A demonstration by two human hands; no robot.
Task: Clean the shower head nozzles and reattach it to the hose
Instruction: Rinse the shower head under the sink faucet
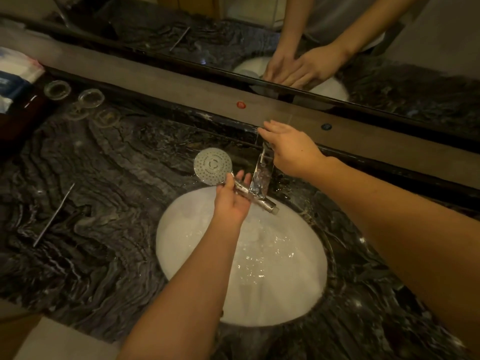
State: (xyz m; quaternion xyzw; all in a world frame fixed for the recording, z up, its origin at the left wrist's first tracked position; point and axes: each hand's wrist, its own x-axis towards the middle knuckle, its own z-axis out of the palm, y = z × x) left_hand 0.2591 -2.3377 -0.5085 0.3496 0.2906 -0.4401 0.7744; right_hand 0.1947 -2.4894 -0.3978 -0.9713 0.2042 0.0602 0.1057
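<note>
A: What surrounds the work, biggest first?

B: A dark veined stone bench (85, 193) fills most of the view, with a mirror (389, 81) running along its far edge. Set into the bench is a white oval basin (181, 229) with water in it. A chrome faucet (262, 175) reaches out from the far wall over the basin. Far left stand two clear glasses (75, 96) beside a folded towel (15, 76). A thin metal rod (53, 216) lies on the bench at left.

A: Anything in the way?

B: The faucet spout crosses right over the shower head's handle.

A: And the shower head?

B: The shower head (213, 165) is over the far rim of the basin, nozzle face up, its disc to the far left and its handle running near-right under the spout. The left hand (231, 201) holds the handle from beneath, thumb across it, fingers curled up around. The right hand (288, 149) is apart from it, fingers spread flat, resting on top of the faucet near the wall.
</note>
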